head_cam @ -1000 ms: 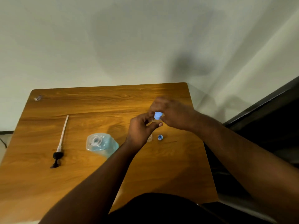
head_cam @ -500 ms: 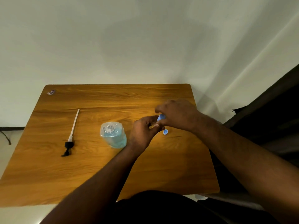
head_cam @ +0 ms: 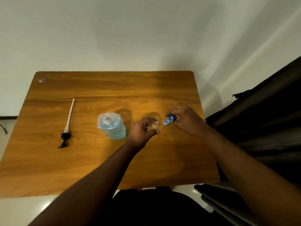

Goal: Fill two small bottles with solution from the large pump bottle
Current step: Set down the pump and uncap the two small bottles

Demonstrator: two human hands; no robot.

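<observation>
The large clear bottle (head_cam: 111, 127) of blue solution stands uncapped on the wooden table (head_cam: 97, 160). Its black pump head with a white tube (head_cam: 67, 126) lies flat to the left. My left hand (head_cam: 143, 132) curls round a small clear bottle (head_cam: 155, 124) with an open neck; a second small clear bottle (head_cam: 157, 119) seems to stand just behind it. My right hand (head_cam: 185, 122) pinches a blue cap (head_cam: 172, 118) just right of the bottles. Another blue cap (head_cam: 166, 122) lies on the table under it.
A small clear scrap (head_cam: 42, 80) lies at the table's far left corner. A dark chair or furniture (head_cam: 260, 128) stands close along the table's right edge. A pale wall rises behind the table.
My right hand has drawn to the right with the blue cap, away from the small bottle in my left hand. The small bottle's neck now shows open. The view has shifted.
</observation>
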